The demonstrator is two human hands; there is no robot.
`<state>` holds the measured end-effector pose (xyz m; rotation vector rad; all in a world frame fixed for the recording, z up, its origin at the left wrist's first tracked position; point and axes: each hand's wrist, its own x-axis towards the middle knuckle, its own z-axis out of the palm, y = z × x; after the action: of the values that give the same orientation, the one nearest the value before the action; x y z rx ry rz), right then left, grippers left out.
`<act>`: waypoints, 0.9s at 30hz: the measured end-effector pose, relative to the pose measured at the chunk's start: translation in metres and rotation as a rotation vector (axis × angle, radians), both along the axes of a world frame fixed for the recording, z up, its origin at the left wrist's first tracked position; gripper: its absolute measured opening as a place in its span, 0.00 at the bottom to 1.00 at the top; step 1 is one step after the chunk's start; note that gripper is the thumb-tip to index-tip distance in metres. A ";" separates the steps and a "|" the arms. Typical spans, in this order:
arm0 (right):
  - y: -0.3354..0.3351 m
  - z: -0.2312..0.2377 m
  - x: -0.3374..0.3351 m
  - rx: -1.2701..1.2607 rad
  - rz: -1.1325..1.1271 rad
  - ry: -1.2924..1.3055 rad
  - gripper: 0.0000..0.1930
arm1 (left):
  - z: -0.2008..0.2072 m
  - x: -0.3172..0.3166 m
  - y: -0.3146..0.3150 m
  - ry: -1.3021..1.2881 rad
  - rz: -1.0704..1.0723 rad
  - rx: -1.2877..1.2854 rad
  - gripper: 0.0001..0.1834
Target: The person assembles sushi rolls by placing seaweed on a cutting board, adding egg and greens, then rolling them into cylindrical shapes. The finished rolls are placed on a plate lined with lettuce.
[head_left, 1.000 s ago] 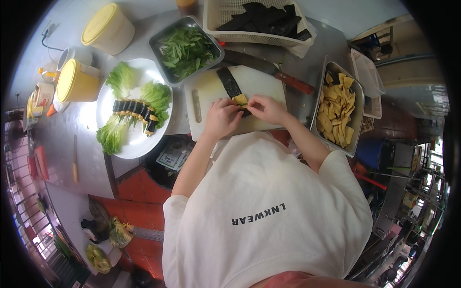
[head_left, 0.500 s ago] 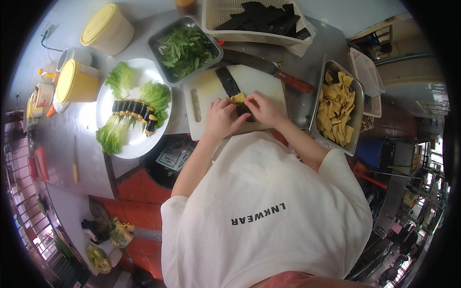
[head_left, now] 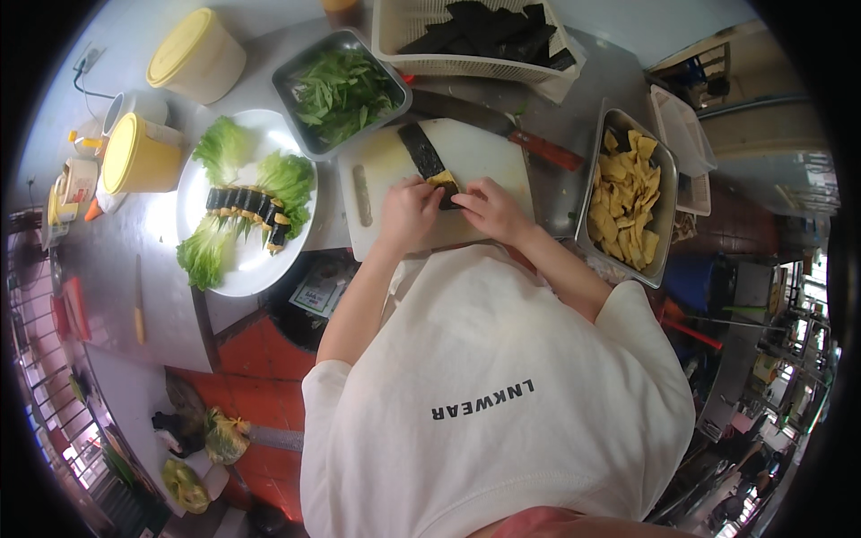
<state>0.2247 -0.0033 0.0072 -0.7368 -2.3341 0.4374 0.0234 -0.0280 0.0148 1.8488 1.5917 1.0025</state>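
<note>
On the white cutting board a dark strip of seaweed runs away from me, with a yellow, thin filling piece across its near part. My left hand is closed, fingertips pinching the strip's near end at its left edge. Opposite it, my right hand pinches the right edge with thumb and fingers. The near end stands raised against the filling between both hands. To the left, a white plate bears lettuce leaves and a row of dark seaweed rolls.
Beyond the board lie a knife, a metal tray of green leaves and a basket of dark seaweed sheets. A metal pan of yellow slices stands right. Yellow-lidded tubs and a small knife are at left.
My fingers have drawn in toward the filling, and the seaweed's near end has come up off the board toward it. My left fingers are more curled now.
</note>
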 end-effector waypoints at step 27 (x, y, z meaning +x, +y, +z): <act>0.010 -0.005 -0.018 -0.245 -0.077 0.008 0.12 | 0.011 -0.003 0.002 -0.133 0.035 -0.050 0.08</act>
<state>0.2068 0.0063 0.0022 -0.9338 -2.2596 0.6994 0.0201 -0.0257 0.0254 1.6906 1.5603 1.0685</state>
